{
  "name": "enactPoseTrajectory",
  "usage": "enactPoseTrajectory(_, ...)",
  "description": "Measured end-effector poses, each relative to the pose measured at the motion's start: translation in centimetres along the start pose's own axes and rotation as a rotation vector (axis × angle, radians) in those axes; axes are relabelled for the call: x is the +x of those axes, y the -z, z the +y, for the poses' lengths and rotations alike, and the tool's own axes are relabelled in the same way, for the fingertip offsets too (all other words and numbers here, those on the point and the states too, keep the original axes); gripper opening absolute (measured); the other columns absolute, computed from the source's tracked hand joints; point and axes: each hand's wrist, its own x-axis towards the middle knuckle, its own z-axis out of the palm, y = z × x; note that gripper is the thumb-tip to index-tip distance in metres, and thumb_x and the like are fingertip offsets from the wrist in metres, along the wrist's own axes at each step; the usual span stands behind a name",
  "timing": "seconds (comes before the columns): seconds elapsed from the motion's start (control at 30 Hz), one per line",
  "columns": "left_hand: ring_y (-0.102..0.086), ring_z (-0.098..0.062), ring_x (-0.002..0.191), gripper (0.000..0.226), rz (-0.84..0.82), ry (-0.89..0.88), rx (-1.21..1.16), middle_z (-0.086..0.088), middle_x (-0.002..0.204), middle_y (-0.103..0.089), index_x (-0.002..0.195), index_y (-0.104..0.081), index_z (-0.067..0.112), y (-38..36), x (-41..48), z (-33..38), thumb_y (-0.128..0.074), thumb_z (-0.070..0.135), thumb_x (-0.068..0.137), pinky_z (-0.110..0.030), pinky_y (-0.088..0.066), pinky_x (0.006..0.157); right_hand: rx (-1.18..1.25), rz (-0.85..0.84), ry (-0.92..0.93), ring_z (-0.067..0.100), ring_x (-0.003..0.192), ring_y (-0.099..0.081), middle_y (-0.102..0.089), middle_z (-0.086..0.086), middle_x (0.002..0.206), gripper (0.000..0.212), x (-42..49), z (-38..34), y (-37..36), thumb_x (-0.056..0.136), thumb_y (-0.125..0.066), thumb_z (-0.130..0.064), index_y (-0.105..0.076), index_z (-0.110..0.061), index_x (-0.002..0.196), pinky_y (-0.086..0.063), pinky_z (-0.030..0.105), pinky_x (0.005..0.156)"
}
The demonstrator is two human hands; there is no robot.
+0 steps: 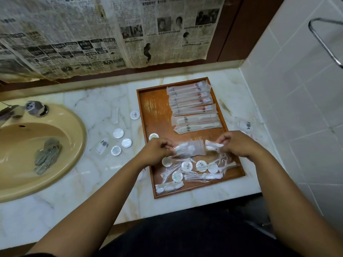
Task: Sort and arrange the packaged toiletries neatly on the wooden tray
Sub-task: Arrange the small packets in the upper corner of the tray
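Nearest you, at the front end of the wooden tray (148, 112), an unsorted heap is lying: clear cotton-swab packets (169, 187) tangled with round white discs (201, 166). They are overlapping one another, likely because they are waiting their turn.

Just past that heap you are holding both hands over the tray. Your left hand (159, 147) is pinching one end of a clear swab-and-cotton packet (182, 150) between thumb and curled fingers. Your right hand (235, 143) is pinching a smaller white packet (213, 145) the same way. The two packets are close but apart, so you appear to be separating or comparing them before laying each with its kind.

Beyond your hands the sorted part is showing. Two comb packets (196, 123) are lying side by side, and past them the toothbrush packets (191, 101) are running in parallel rows toward the far rim, all turned the same way — the order the rest should probably follow. The wood to the left of those rows looks like room for the small items.

Off the tray, on the marble counter (92, 108) to your left, foil-wrapped discs (118, 133) and a small printed sachet (103, 145) are waiting beside the sink (74, 127). A second printed sachet (245, 126) is lying to the right. Farthest back, newspaper (111, 34) is hanging over the wall.
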Motion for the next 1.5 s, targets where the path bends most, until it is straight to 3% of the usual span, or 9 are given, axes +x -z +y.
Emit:
enactPoseTrajectory(0.13,-0.065,-0.018,0.068,0.009,0.327,0.161,-0.387,-0.012,0.082,-0.073,0.095,-0.071,0.008,0.8,0.9,0.5,-0.074,0.003,0.088,-0.024,-0.053,0.060,0.395,0.067,0.029,0.020,0.070,-0.067,-0.075,0.010,0.094,0.039,2.1,-3.5,-1.8,0.077,-0.086,-0.004,-0.069,-0.011,0.111,-0.055,0.031,0.064)
enactPoseTrajectory(0.27,-0.062,-0.019,0.062,0.017,0.520,0.240,-0.584,-0.017,0.079,-0.072,0.100,-0.068,0.002,2.3,2.7,0.6,-0.076,0.006,0.085,-0.028,-0.050,0.054,0.519,0.091,0.048,0.019,0.057,-0.060,-0.069,0.017,0.083,0.041,5.1,-7.1,-4.3,0.081,-0.082,0.000,-0.054,-0.010,0.110,-0.049,0.028,0.050)
enactPoseTrajectory(0.43,-0.073,-0.014,0.081,0.009,0.805,0.294,-0.439,0.004,0.082,-0.077,0.084,-0.076,0.019,4.8,6.1,-0.1,-0.082,0.020,0.078,-0.035,-0.060,0.080,0.308,0.182,0.138,0.015,0.067,-0.064,-0.073,0.004,0.078,0.018,9.8,-12.1,-6.2,0.079,-0.086,-0.019,-0.069,-0.016,0.079,-0.052,0.031,0.064)
enactPoseTrajectory(0.57,-0.071,-0.012,0.084,0.010,0.837,0.301,-0.321,0.009,0.082,-0.075,0.079,-0.076,0.023,6.9,9.1,-0.4,-0.080,0.031,0.082,-0.037,-0.057,0.085,0.228,0.162,0.210,0.014,0.079,-0.068,-0.073,-0.006,0.082,0.011,13.3,-15.8,-7.1,0.082,-0.081,-0.016,-0.072,-0.022,0.082,-0.051,0.025,0.068)
enactPoseTrajectory(0.73,-0.068,-0.013,0.091,0.019,0.916,0.365,-0.090,0.015,0.086,-0.075,0.079,-0.074,0.030,8.8,12.2,-0.7,-0.071,0.046,0.088,-0.041,-0.047,0.097,0.138,0.204,0.232,0.009,0.081,-0.065,-0.069,-0.009,0.089,0.026,17.0,-17.8,-7.4,0.083,-0.082,-0.018,-0.061,-0.027,0.094,-0.051,0.028,0.069)
enactPoseTrajectory(0.97,-0.059,-0.023,0.093,0.013,0.990,0.310,0.398,0.008,0.087,-0.068,0.080,-0.074,0.032,10.1,14.7,-1.8,-0.074,0.044,0.084,-0.036,-0.027,0.079,0.045,0.299,0.216,0.011,0.081,-0.067,-0.070,-0.014,0.089,0.016,20.1,-18.9,-7.4,0.086,-0.079,-0.028,-0.065,-0.030,0.095,-0.056,0.032,0.073)
enactPoseTrajectory(1.17,-0.052,-0.027,0.109,0.034,0.912,0.108,0.691,-0.003,0.114,-0.061,0.120,-0.068,0.033,10.1,15.2,-3.4,-0.070,0.045,0.088,-0.045,-0.030,0.097,-0.030,0.339,0.232,0.011,0.082,-0.068,-0.067,-0.018,0.083,0.018,21.6,-19.4,-8.0,0.085,-0.077,-0.041,-0.064,-0.033,0.095,-0.055,0.034,0.082)
enactPoseTrajectory(1.37,-0.048,-0.028,0.119,0.024,0.918,0.059,0.693,-0.005,0.122,-0.058,0.110,-0.075,0.034,10.2,15.6,-4.2,-0.071,0.043,0.088,-0.049,-0.026,0.103,-0.163,0.392,0.247,0.010,0.082,-0.067,-0.073,-0.016,0.088,0.015,22.1,-19.4,-8.6,0.087,-0.074,-0.044,-0.066,-0.034,0.094,-0.050,0.039,0.094)
enactPoseTrajectory(1.5,-0.046,-0.028,0.123,0.031,0.907,0.045,0.642,-0.006,0.126,-0.056,0.117,-0.071,0.033,10.4,15.9,-3.9,-0.070,0.046,0.088,-0.050,-0.027,0.104,-0.171,0.396,0.276,0.013,0.085,-0.064,-0.070,-0.016,0.087,0.009,21.7,-20.1,-8.4,0.090,-0.072,-0.039,-0.066,-0.033,0.095,-0.039,0.034,0.089)
